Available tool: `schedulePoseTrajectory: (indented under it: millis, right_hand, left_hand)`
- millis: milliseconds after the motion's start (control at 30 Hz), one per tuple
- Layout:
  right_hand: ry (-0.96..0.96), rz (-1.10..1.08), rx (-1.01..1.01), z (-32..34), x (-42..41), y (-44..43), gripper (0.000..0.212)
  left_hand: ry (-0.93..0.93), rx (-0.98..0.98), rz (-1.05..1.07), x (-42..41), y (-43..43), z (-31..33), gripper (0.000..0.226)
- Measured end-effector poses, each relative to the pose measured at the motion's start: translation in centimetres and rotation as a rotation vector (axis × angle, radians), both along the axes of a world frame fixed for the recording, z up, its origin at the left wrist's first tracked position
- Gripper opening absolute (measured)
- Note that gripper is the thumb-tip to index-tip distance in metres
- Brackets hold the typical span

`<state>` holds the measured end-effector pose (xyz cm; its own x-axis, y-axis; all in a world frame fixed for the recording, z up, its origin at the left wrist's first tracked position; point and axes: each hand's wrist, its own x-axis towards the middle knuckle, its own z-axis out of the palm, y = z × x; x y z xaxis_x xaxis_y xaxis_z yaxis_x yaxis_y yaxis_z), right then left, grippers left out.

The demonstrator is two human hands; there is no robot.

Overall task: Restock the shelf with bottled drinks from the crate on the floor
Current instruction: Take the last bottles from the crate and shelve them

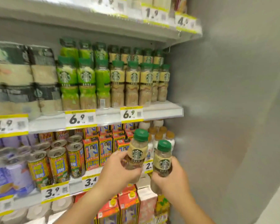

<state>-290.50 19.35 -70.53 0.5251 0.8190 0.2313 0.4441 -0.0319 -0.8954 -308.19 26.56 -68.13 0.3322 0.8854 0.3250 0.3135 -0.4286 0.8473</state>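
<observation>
My left hand (120, 172) grips a beige coffee bottle with a green cap (137, 151), held upright. My right hand (170, 180) grips a second beige bottle with a green cap (162, 160) just to its right. Both are raised in front of the lower shelves, below the shelf (162, 109) that carries a row of matching beige bottles (136, 83) beside green-labelled bottles (81, 81). A bare strip of that shelf shows at its right end. The crate is out of view.
A grey side wall (225, 110) closes the shelving on the right. Cans (58, 162) and cartons (103, 151) fill the shelf behind my hands; juice cartons (128, 206) stand below. Price tags line the shelf edges.
</observation>
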Motion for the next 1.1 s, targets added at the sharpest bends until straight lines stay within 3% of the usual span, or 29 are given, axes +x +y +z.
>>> schedulePoseTrajectory:
  millis: [267,500,967,1100]
  right_hand:
    - [-0.099,0.043,0.135,15.1,6.7,3.8,0.032]
    - [-0.12,0.057,0.159,22.1,11.6,9.6,0.032]
    - [-0.125,0.099,0.197,22.4,14.7,17.4,0.038]
    - [-0.15,0.103,0.182,21.5,14.8,17.8,0.043]
  left_hand:
    - [-0.066,0.029,0.058,5.2,2.4,14.8,0.013]
    - [-0.081,0.019,0.179,11.9,6.2,22.1,0.011]
    - [-0.089,0.095,0.472,18.3,10.6,18.9,0.024]
    - [-0.082,0.07,0.503,18.6,10.2,18.0,0.038]
